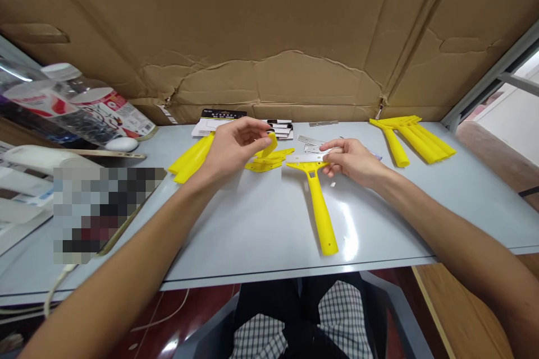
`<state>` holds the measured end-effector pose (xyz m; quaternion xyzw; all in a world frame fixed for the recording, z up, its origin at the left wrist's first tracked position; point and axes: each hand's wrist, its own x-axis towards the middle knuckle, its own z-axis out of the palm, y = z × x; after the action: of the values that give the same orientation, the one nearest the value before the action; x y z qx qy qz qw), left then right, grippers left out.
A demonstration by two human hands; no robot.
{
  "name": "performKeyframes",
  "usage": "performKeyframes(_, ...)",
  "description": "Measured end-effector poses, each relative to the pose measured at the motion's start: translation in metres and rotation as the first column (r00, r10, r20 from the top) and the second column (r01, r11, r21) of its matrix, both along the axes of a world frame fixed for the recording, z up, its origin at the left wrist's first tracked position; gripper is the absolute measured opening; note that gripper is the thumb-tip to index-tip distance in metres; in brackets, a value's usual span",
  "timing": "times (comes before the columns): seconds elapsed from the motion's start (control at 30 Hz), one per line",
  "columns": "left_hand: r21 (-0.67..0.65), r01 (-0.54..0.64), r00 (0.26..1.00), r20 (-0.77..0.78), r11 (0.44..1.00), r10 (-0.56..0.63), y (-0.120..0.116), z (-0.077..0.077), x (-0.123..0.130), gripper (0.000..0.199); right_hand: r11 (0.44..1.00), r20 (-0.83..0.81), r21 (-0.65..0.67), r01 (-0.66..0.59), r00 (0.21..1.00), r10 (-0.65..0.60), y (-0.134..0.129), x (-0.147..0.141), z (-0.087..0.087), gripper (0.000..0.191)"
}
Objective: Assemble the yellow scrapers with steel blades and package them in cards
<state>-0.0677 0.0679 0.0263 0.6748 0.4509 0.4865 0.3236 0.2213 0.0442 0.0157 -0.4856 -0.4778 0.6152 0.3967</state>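
Mid-surface [252, 224], toward 12 o'clock, a yellow plastic scraper [319, 207] lies with its handle toward 6 o'clock. The right hand [351, 162], fingers half-closed, pinches a steel blade [305, 157] at the scraper's head; the left hand [238, 148] pinches a yellow plastic piece [268, 146].

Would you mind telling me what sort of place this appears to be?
It looks like an assembly or packing bench: a pale grey table laid out with yellow plastic scraper handles, loose steel blades and flattened cardboard behind.
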Motion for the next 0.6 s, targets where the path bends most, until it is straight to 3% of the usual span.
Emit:
performKeyframes(0.17,0.02,0.056,0.987,0.153,0.998,-0.059,0.001,-0.007,0.004,0.03,1.0,-0.001,-0.009,0.002,1.0,-0.002,0.0,-0.001,-0.001,0.024)
performKeyframes(0.43,0.068,0.155,0.979,0.122,0.986,-0.162,-0.028,-0.003,0.042,0.034,0.999,-0.026,0.015,-0.039,0.999,0.04,-0.001,-0.002,-0.005,0.022)
performKeyframes(0.6,0.062,0.293,0.954,0.046,0.954,-0.296,-0.02,-0.004,0.07,0.022,0.997,-0.047,0.019,-0.077,0.996,0.077,-0.002,-0.003,-0.006,0.025)
